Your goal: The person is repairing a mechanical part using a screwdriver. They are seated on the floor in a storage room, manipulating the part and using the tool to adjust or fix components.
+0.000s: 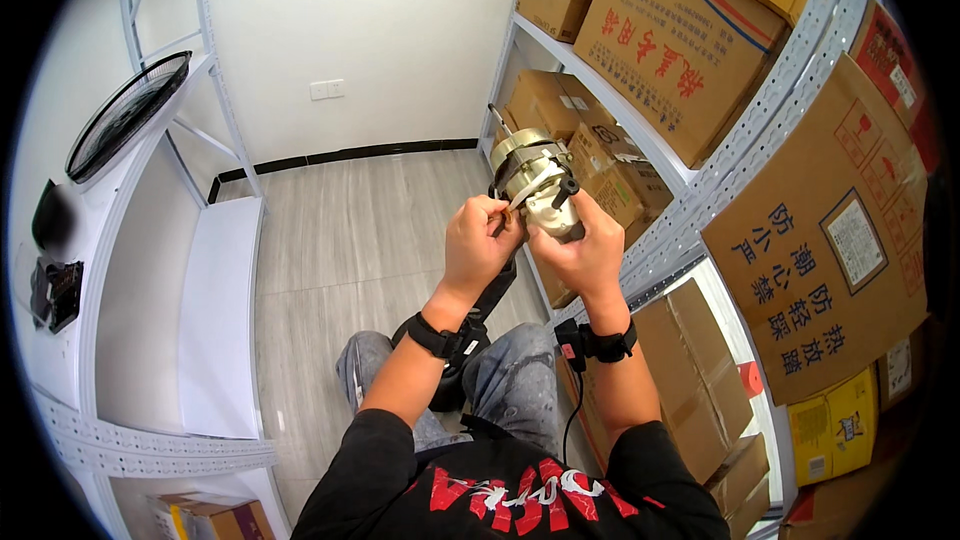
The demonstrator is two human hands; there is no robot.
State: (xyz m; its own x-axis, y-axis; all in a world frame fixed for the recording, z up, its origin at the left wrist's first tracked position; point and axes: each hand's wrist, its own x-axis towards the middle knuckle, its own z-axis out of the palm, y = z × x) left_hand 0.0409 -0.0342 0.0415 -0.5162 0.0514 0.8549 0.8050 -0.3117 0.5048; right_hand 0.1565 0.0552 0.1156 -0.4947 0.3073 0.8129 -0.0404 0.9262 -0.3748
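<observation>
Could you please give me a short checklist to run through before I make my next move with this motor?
1. Right hand on the motor: ok, it grips the near, right side.
2. Left hand at the motor: ok, fingers bunched close to its left side.
3. What the left hand pinches: cannot tell, too small.
4. Tightness of the motor's fastenings: cannot tell.
5. Round black guard away from both hands: ok, on the left shelf.
</observation>
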